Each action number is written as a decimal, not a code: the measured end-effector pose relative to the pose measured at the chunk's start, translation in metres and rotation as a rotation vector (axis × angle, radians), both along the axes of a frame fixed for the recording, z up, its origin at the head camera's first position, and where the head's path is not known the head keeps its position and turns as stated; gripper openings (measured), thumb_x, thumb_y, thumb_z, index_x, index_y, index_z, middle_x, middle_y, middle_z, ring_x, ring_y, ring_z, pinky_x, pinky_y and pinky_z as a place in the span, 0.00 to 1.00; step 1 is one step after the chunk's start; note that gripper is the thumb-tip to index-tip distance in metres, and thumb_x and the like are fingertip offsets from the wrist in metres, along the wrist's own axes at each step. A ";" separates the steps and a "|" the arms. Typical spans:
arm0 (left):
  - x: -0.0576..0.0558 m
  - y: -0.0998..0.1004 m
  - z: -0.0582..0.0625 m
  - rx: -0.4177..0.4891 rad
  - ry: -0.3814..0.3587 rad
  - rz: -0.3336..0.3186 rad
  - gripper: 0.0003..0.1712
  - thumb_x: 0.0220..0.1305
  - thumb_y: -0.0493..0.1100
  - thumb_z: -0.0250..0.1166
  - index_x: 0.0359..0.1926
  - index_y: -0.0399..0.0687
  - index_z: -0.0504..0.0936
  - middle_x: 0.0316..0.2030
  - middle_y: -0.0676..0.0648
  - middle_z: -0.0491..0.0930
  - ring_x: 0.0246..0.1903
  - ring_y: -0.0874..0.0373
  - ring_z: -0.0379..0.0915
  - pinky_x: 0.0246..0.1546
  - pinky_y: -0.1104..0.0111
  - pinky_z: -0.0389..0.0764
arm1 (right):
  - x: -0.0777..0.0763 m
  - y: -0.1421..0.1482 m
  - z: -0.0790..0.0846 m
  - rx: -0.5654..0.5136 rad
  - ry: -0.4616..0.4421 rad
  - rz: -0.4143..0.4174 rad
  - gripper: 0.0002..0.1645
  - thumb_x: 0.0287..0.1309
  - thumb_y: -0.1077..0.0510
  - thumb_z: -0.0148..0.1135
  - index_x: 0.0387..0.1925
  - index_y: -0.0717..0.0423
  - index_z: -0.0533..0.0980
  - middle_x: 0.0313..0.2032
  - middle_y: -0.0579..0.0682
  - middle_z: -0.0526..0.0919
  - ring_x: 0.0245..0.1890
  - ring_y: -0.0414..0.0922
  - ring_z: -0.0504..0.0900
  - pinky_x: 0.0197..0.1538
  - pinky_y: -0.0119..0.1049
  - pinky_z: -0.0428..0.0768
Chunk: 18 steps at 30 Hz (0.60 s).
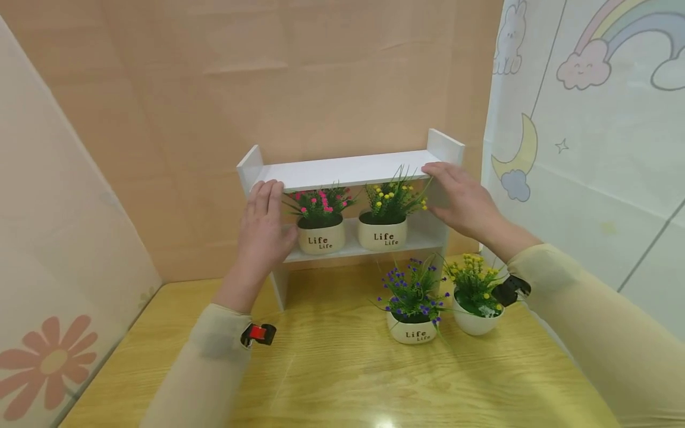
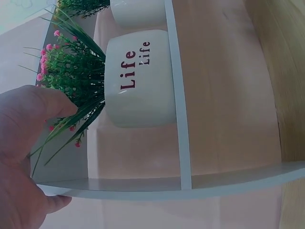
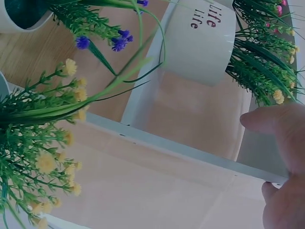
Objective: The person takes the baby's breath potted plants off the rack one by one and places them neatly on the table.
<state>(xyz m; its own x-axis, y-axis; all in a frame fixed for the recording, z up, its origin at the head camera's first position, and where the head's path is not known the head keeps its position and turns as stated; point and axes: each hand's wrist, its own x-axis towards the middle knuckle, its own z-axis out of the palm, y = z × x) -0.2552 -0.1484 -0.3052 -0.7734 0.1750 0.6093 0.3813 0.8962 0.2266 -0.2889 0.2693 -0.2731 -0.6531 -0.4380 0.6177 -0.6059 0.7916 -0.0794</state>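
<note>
A white two-tier shelf stands on the wooden table, with a hand at each upper side. My left hand grips its left side panel, thumb inside and a fingertip outside in the left wrist view. On the right panel, my right hand holds in the same way, with the thumb inside. Under the top board, the middle board carries a pot of pink flowers and a pot of yellow flowers, both marked "Life".
On the table, before the shelf's right side, stands a pot of purple flowers. Beside it is a white pot of yellow flowers, close under my right wrist. A tan cloth backdrop hangs behind; printed panels flank the table.
</note>
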 end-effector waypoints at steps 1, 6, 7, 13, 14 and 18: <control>0.000 -0.001 0.000 -0.005 -0.004 0.001 0.55 0.67 0.41 0.73 0.86 0.39 0.52 0.84 0.38 0.52 0.86 0.39 0.38 0.80 0.37 0.55 | -0.001 0.000 -0.001 0.004 0.003 -0.001 0.53 0.54 0.71 0.80 0.79 0.57 0.66 0.77 0.63 0.70 0.77 0.68 0.67 0.67 0.71 0.76; 0.000 -0.006 0.002 0.004 -0.013 -0.023 0.56 0.67 0.41 0.74 0.86 0.39 0.52 0.85 0.37 0.51 0.86 0.39 0.37 0.80 0.34 0.54 | -0.004 -0.001 -0.004 0.029 -0.003 -0.001 0.56 0.52 0.72 0.78 0.80 0.57 0.62 0.78 0.64 0.67 0.78 0.68 0.64 0.57 0.71 0.82; 0.001 -0.006 0.003 0.011 -0.016 -0.028 0.56 0.67 0.41 0.74 0.87 0.40 0.52 0.85 0.38 0.51 0.87 0.39 0.36 0.79 0.33 0.55 | -0.004 -0.001 -0.004 0.035 -0.009 -0.003 0.57 0.52 0.72 0.78 0.80 0.57 0.62 0.78 0.64 0.66 0.78 0.68 0.64 0.55 0.71 0.83; 0.007 -0.009 0.007 0.049 -0.033 -0.053 0.57 0.69 0.41 0.75 0.88 0.40 0.49 0.87 0.38 0.46 0.88 0.42 0.33 0.80 0.32 0.54 | -0.007 -0.001 -0.006 0.052 -0.035 -0.007 0.60 0.49 0.73 0.75 0.82 0.57 0.58 0.79 0.64 0.62 0.80 0.67 0.60 0.41 0.64 0.87; 0.007 -0.009 0.008 0.048 -0.034 -0.053 0.58 0.69 0.42 0.75 0.88 0.40 0.49 0.88 0.39 0.46 0.88 0.42 0.32 0.80 0.33 0.53 | -0.007 -0.001 -0.007 0.051 -0.035 -0.007 0.60 0.48 0.74 0.75 0.82 0.57 0.58 0.79 0.64 0.61 0.80 0.67 0.60 0.38 0.63 0.87; 0.011 -0.009 0.006 0.042 -0.038 -0.049 0.58 0.71 0.44 0.75 0.88 0.41 0.49 0.88 0.41 0.44 0.88 0.43 0.31 0.79 0.32 0.54 | -0.008 0.001 -0.010 0.047 -0.014 -0.004 0.60 0.46 0.75 0.74 0.81 0.58 0.58 0.78 0.65 0.61 0.79 0.68 0.60 0.35 0.62 0.87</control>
